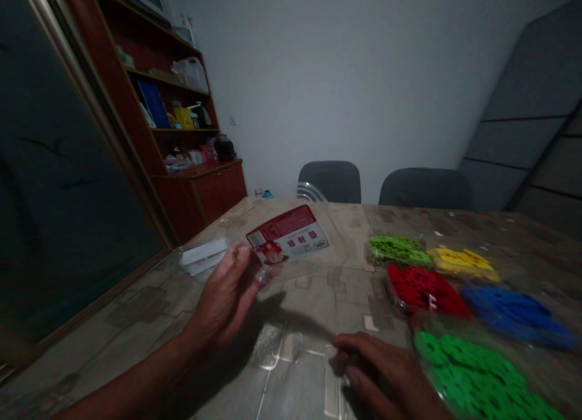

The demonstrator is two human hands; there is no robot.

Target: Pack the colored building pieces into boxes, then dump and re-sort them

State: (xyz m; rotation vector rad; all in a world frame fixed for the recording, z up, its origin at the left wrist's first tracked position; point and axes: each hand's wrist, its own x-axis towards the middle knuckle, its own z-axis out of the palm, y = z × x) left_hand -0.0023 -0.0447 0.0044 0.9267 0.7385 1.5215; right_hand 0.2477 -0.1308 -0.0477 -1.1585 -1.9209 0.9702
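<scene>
My left hand point(231, 286) grips the near-left edge of a clear plastic container point(339, 244), which is tilted up above the table. A red and white printed label point(291, 235) shows on the container. Low over the tabletop, my right hand point(382, 371) holds nothing that I can see, its fingers loosely bent and a little apart. Beside it on the right is a clear tub of bright green pieces point(477, 371). Behind that tub are containers of red pieces point(422, 290), blue pieces point(513, 311), yellow pieces point(464, 262) and light green pieces point(395, 248).
Another clear container with white strips point(204, 254) lies left of my left hand. The table point(150, 305) has a patterned cover. Two dark chairs point(330, 180) stand at its far side. A wooden shelf unit point(195, 183) is at the back left.
</scene>
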